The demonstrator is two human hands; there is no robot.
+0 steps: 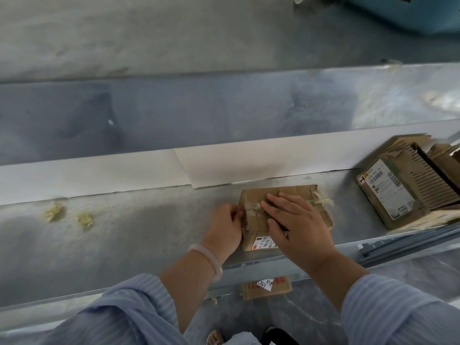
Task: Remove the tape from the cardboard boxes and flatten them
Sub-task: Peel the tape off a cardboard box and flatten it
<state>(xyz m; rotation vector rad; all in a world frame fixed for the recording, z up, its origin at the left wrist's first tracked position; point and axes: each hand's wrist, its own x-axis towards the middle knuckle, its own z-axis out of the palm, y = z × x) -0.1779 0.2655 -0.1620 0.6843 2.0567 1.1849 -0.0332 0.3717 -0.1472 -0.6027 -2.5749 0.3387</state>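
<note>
A small brown cardboard box (258, 215) lies on the metal table (139, 235), with clear tape (323, 200) peeling off its right end and a white label near its front edge. My right hand (296, 225) lies flat on top of the box, fingers spread, pressing it down. My left hand (225, 226) is at the box's left end, its fingertips pinched at the taped edge. Whether tape is between the fingers is hidden.
A stack of flattened boxes (408, 185) lies at the right of the table. Two crumpled tape wads (84, 219) sit at the left. White paper (224, 168) lines the back wall. Another cardboard piece (266, 286) lies below the table edge. A blue bin (403, 11) is at top right.
</note>
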